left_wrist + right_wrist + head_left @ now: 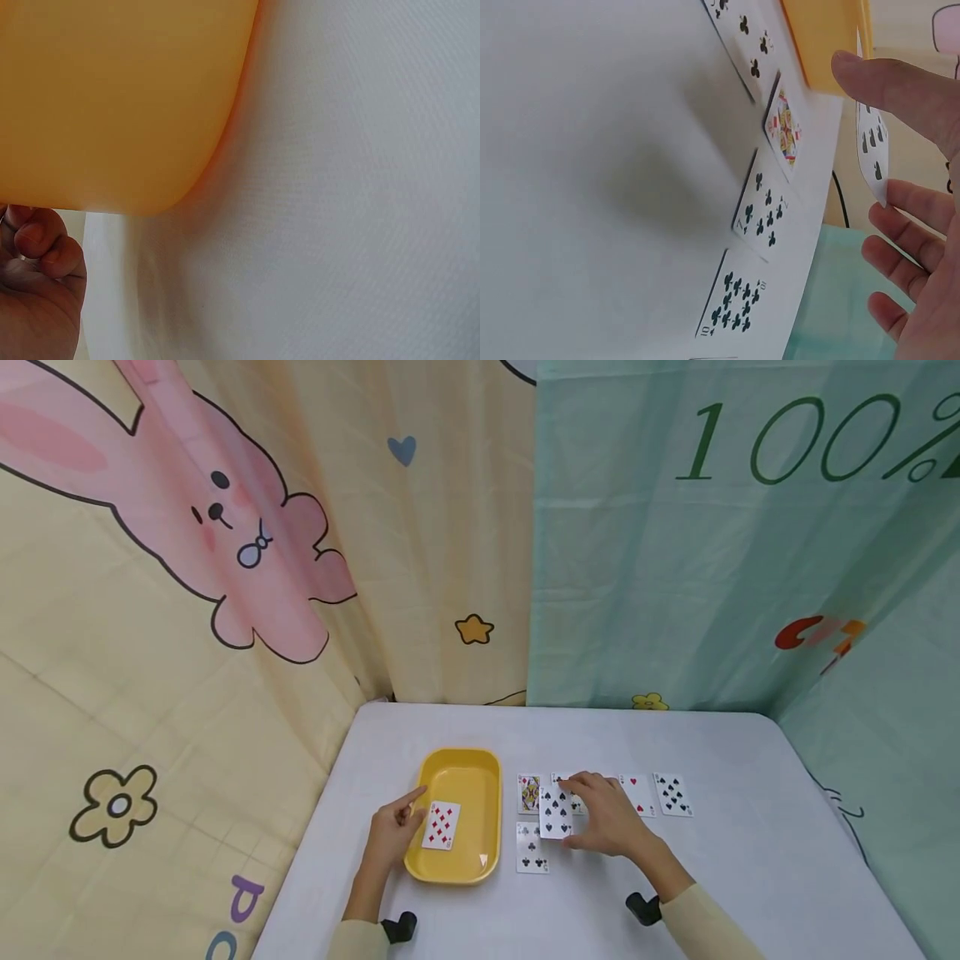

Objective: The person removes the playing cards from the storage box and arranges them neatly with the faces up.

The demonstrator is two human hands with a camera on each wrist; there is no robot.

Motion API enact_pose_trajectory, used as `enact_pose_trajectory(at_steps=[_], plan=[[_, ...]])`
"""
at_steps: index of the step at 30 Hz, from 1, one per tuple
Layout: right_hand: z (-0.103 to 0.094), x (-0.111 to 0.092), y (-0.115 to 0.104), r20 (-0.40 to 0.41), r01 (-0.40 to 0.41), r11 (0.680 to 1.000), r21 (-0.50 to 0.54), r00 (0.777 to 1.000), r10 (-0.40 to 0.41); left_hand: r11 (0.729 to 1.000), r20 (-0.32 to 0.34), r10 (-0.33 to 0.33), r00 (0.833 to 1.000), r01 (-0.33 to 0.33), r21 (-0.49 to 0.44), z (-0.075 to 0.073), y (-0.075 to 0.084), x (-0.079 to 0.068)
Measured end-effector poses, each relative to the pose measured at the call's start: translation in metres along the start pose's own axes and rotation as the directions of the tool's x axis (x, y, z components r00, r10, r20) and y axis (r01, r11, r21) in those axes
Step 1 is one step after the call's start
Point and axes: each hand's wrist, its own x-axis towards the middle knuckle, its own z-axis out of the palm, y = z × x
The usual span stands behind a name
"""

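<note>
My right hand (pixel 609 818) pinches a spades playing card (pixel 555 812) by its edges, thumb at the near side and fingers at the far side. That card overlaps the row of cards in the head view and, in the right wrist view, stands raised above the table. My left hand (pixel 390 837) holds the left rim of a yellow tray (pixel 476 860), its fingers curled at the edge in the left wrist view. Inside the tray lies a diamonds card (pixel 441 825). Below the row's left end is a clubs card (pixel 533 858).
The row holds a face card of diamonds (pixel 528 793), a seven of clubs (pixel 762 206), a ten of clubs (pixel 735 300), a hearts card (pixel 637 797) and a spades card (pixel 673 795). All lie on a white table (pixel 750 860) with curtains (pixel 450 552) behind.
</note>
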Motion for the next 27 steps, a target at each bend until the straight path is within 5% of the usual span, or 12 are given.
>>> enact_pose_trajectory(at_steps=[11,27], plan=[[0.017,-0.022,0.019,0.045,-0.062,0.997,-0.052,0.997,0.064,1.0,0.02,-0.001,1.0,0.001,-0.009,-0.002,0.001,0.001],[0.036,-0.036,0.028,0.083,-0.042,0.997,-0.072,0.995,0.047,1.0,0.009,0.003,1.0,-0.002,-0.011,0.0,-0.005,0.003]])
